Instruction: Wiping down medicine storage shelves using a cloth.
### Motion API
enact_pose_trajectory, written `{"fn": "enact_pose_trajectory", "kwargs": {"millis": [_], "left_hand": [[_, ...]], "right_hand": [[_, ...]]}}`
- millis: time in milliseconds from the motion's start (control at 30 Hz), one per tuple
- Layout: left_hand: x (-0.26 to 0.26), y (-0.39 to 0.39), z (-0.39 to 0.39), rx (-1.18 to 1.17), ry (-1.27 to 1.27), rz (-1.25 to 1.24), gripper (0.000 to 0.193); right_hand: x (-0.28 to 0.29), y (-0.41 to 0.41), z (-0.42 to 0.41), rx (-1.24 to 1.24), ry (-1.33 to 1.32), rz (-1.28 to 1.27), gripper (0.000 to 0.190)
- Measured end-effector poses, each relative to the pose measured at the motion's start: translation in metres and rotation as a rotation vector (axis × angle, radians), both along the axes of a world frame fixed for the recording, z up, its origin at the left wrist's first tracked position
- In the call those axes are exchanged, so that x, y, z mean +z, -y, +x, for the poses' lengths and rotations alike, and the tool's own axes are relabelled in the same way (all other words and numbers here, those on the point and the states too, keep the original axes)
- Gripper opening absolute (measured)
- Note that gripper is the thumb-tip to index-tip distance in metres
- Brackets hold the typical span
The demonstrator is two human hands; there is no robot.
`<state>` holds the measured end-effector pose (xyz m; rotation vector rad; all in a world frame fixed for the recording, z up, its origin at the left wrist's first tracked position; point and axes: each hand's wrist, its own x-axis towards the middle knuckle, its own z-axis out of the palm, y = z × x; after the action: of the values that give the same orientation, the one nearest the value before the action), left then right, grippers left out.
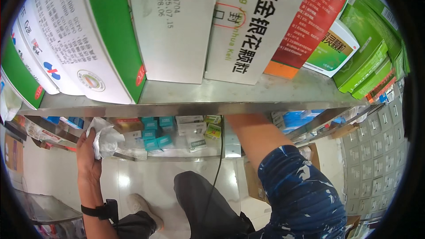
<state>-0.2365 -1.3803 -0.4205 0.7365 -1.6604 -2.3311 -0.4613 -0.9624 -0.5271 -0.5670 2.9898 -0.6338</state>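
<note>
My left hand (87, 149) grips a crumpled white paper or thin plastic wad (105, 139), held at the left in front of the lower shelf. My right forearm reaches under the edge of the metal counter (212, 108), and that hand is hidden beneath it. On the counter top stand large medicine boxes: a green and white box (113, 39), a plain whitish box (172, 33), and a white and red box (259, 26). Small teal boxes (151, 134) and small white boxes (196, 129) lie on the shelf below, between my arms.
Green boxes (362, 46) lean at the counter's right end. Blue boxes (295, 119) sit below, right of my forearm. A black cable (219, 159) hangs before the shelf. A cardboard box (255, 181) stands on the floor, and a drawer cabinet (372, 159) is at the right.
</note>
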Motion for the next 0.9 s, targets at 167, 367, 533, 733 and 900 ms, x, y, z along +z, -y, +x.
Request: {"fn": "enact_pose_trajectory", "kwargs": {"millis": [167,367,533,733,900], "left_hand": [[-0.001,0.003,0.002,0.002,0.030,-0.057,0.027],[-0.007,0.022,0.006,-0.011,0.009,-0.031,0.027],[0.002,0.017,0.007,0.039,0.035,-0.048,0.027],[-0.004,0.021,-0.002,-0.024,-0.013,-0.007,0.031],[-0.001,0.008,-0.011,0.000,-0.024,-0.011,0.035]], "right_hand": [[0.001,-0.144,0.013,-0.276,-0.085,0.083,0.076],[-0.012,-0.142,0.011,-0.370,-0.155,0.143,0.075],[0.000,-0.029,0.010,-0.144,-0.043,0.049,0.075],[0.000,0.009,0.007,0.034,0.006,0.003,0.075],[0.016,-0.100,0.006,-0.183,-0.058,0.071,0.075]]}}
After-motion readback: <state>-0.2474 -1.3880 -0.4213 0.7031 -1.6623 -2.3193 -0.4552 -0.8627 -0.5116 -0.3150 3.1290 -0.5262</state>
